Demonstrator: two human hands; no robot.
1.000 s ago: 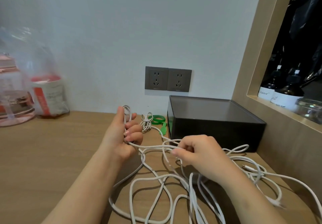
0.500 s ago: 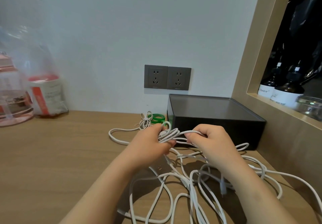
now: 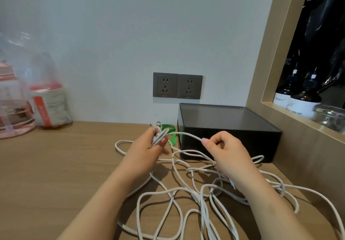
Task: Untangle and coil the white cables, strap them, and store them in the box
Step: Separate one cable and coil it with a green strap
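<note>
A tangle of white cables [image 3: 188, 189] sprawls over the wooden desk [image 3: 56, 165] in front of me. My left hand [image 3: 147, 146] grips a small bundle of cable loops. My right hand [image 3: 224, 148] pinches one strand that runs taut from that bundle. The black box [image 3: 229, 133] stands closed against the wall just behind my hands. Green straps [image 3: 170, 133] lie between the box and my left hand, partly hidden by it. A small tied white cable bundle [image 3: 155, 125] peeks out behind my left hand.
Two grey wall sockets [image 3: 177, 86] sit above the box. At the far left stand a pink-lidded clear container [image 3: 11, 105] and a plastic bag with a red-and-white packet [image 3: 49, 105]. A wooden niche [image 3: 280, 94] on the right holds dark bottles [image 3: 302, 97].
My left hand moved right from a raised spot to the middle, gathering loops. My right hand has now pulled away to the right, drawing one strand out taut.
</note>
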